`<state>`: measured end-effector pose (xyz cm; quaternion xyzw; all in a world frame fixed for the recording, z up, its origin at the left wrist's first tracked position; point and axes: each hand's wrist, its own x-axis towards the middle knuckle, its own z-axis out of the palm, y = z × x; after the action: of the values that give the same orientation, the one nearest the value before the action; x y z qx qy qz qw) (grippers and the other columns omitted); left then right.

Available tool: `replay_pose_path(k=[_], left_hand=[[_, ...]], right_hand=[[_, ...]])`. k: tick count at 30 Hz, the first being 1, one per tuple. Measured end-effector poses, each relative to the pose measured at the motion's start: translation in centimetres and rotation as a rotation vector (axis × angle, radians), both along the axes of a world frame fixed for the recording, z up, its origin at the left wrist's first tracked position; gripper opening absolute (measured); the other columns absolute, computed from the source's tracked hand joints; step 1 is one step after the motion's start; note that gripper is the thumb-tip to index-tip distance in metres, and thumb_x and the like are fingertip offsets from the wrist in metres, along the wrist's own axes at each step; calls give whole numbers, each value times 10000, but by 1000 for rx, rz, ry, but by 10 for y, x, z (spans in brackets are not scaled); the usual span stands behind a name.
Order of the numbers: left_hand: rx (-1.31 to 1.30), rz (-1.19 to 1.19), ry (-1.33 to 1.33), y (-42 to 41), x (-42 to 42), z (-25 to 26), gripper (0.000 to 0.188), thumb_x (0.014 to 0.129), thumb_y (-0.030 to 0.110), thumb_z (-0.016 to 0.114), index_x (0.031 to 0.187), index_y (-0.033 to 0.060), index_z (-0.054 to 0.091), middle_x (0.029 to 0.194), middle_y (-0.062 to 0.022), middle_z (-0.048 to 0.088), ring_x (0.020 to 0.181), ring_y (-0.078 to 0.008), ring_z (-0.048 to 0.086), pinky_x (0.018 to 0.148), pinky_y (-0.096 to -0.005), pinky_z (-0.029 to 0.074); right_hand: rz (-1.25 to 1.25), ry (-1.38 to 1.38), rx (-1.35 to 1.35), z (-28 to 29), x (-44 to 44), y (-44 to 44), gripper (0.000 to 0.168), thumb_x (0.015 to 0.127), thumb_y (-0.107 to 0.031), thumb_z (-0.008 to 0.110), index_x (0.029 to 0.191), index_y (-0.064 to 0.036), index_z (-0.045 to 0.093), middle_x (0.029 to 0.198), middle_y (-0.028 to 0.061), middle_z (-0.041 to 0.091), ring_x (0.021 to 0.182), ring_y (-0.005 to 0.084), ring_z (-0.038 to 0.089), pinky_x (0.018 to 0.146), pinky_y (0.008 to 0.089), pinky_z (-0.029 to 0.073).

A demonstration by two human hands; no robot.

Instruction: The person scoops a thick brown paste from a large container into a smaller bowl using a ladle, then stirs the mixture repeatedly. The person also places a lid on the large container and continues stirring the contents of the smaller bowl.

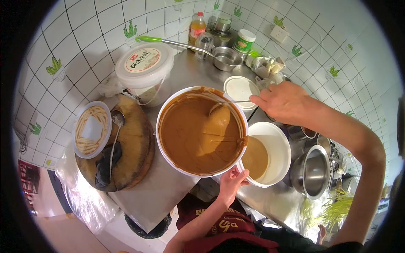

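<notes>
A white plastic bucket of thick brown paste stands in the middle of the view. Above its right side, my right hand grips the thin metal handle of a ladle, whose bowl is at the paste. My left hand has its fingers at the rims where this bucket meets a smaller white bucket; its thumb lies on the smaller one's rim. That smaller bucket holds a lighter tan liquid. Behind it a round white lid lies on the steel table.
A round wooden chopping board at left bears a paste-smeared lid, a metal spoon and a dark cloth. Behind stand a lidded tub and a steel pot. Steel bowls sit at right. Another hand shows lower right.
</notes>
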<state>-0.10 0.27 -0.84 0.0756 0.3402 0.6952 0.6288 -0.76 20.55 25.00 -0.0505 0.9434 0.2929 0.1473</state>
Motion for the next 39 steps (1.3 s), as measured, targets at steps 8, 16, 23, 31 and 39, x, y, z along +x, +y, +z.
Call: replay_pose_path(k=[8,16,23,31,39], left_hand=[[8,20,8,1,2,-5,199,896,175,661,972,58,519,1006,-85,629,885,-188,654,782,-377,581],[17,44,12,1,3,-4,203,897,173,663,978,65,511,994,-79,634,887,-185,656,770,-371,583],[-15,57,8,2,5,2,178,894,155,667,940,66,521,941,-50,611,851,-152,635,750,-355,574],[-26,87,31,2,7,-6,189,902,158,654,972,70,503,1006,-80,623,915,-186,644,756,-374,589],[-4,102,85,3,6,2,164,921,186,630,969,77,518,994,-64,634,895,-165,642,726,-378,584]], right_hand=[[-295,-257,-18,32,-1,-28,210,807,-120,539,982,-57,636,663,98,587,628,283,615,554,417,495],[-554,-254,-537,41,2,-6,286,804,-87,534,1030,-100,709,595,123,582,532,223,559,516,368,447],[-1314,-218,-1082,40,20,7,308,799,-78,585,1069,26,687,525,21,509,418,65,352,397,251,280],[-1320,105,-1237,71,62,2,291,793,-79,592,1044,22,700,522,9,514,413,37,336,374,229,220],[-1227,359,-1102,86,166,-5,242,813,-94,665,1039,-27,718,562,0,570,474,47,467,435,222,355]])
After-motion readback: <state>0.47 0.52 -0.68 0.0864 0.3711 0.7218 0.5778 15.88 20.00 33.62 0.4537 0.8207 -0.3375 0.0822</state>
